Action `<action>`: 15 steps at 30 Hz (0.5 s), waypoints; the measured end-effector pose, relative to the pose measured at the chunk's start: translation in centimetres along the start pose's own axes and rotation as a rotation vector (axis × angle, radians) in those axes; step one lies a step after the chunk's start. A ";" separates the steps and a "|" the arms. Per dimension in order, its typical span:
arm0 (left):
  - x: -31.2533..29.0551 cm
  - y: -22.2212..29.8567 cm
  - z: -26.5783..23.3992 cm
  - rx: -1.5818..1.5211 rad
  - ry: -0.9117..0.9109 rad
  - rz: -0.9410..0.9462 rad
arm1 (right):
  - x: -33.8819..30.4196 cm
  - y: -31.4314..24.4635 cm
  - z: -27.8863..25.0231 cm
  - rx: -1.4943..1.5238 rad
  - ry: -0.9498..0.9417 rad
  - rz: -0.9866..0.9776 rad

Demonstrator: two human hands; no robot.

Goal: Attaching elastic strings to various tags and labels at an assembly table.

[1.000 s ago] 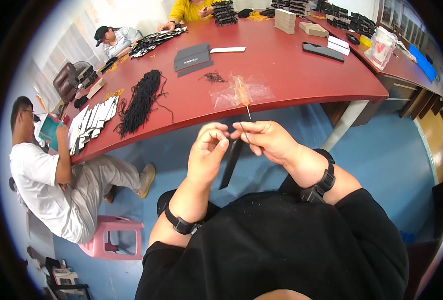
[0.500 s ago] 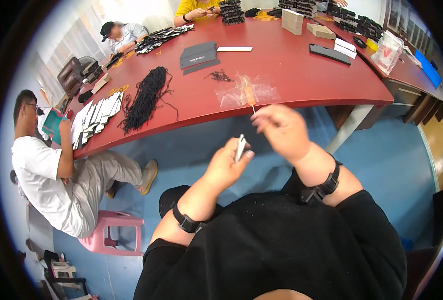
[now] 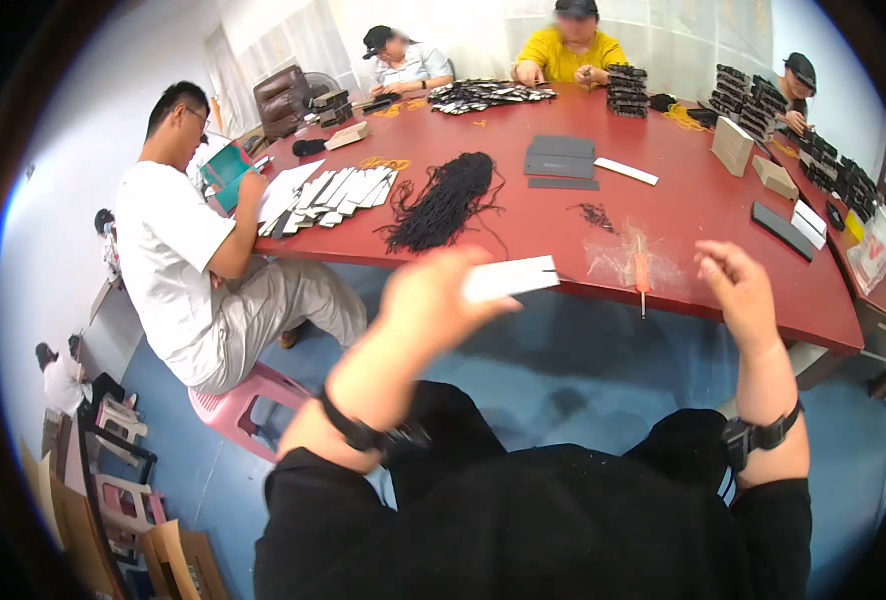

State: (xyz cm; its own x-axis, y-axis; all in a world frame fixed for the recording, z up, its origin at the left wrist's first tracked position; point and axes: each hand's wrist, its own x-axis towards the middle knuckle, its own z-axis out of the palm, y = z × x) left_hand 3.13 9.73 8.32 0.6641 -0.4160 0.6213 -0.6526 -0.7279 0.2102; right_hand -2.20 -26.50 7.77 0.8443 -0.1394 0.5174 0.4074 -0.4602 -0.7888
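Observation:
My left hand is raised just short of the table's near edge. A flat white strip with a small dark slit at its right end is gripped between its thumb and fingers. My right hand hovers at the table edge on the right, its fingers apart and slightly curled, with nothing seen in them. Left of it, a thin tool with an orange handle lies on crumpled clear plastic, its metal shaft poking past the table edge. Small dark bits are scattered behind the plastic.
On the red table lie a bundle of black cords, a pile of white strips, grey card pieces and a black box. A person in white sits at my left on a pink stool. Several others sit across.
The view has swung left, so the table things appear further right. My left hand has lifted the white strip up toward the table; my right hand has moved away from the orange-handled tool.

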 end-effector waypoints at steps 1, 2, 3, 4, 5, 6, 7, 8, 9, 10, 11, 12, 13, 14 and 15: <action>2.0 -1.6 -1.6 0.052 0.014 -0.126 | 1.2 -0.7 -0.9 -0.006 0.003 -0.045; 4.7 -3.4 -3.2 -0.141 -0.145 -0.416 | 2.7 -1.4 -1.7 -0.055 -0.041 -0.046; 6.5 -5.1 -4.9 0.049 -0.126 -0.247 | 4.3 -2.1 -2.2 -0.089 -0.080 -0.046; 7.8 -6.3 -5.4 0.236 -0.111 -0.090 | 5.7 -2.4 -2.3 -0.167 -0.059 -0.119; 8.6 -6.7 -4.5 0.195 -0.076 0.010 | 6.9 -2.6 -1.9 -0.220 -0.021 -0.192; 8.8 -6.9 -3.3 0.058 -0.019 0.065 | 8.0 -2.5 -1.4 -0.305 -0.087 -0.176; 8.0 -6.6 -1.5 -0.079 -0.037 0.042 | 7.7 -1.9 -0.7 -0.391 -0.142 -0.091; 7.3 -5.9 0.5 -0.349 -0.262 -0.209 | 7.2 -1.2 -0.3 -0.396 -0.252 -0.057; 6.8 -5.0 2.3 -0.322 -0.214 -0.076 | 6.5 -0.6 0.4 -0.278 -0.309 0.048; 6.4 -3.9 4.0 -0.315 -0.219 0.021 | 6.1 0.0 0.5 -0.530 -0.330 -0.127; 5.8 -2.8 5.4 -0.374 -0.181 0.118 | 5.4 0.5 0.6 -0.479 -0.332 -0.144; 5.5 -1.3 6.8 -0.439 -0.181 0.190 | 4.6 0.9 0.7 -0.442 -0.333 -0.117; 5.8 0.0 7.9 -0.382 -0.143 0.336 | 3.9 1.2 0.7 -0.364 -0.342 -0.075; 6.3 1.3 8.7 -0.398 -0.161 0.361 | 3.2 1.3 0.8 -0.392 -0.356 -0.029; 7.3 2.5 9.5 -0.372 -0.133 0.393 | 2.5 1.4 0.9 -0.411 -0.319 -0.055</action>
State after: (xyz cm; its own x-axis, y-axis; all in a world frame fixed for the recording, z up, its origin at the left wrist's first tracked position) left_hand 9.81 -0.34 6.21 0.3691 -0.7004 0.6109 -0.9294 -0.2725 0.2491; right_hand 0.83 -26.72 7.69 0.9156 0.1390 0.3774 0.3380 -0.7746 -0.5346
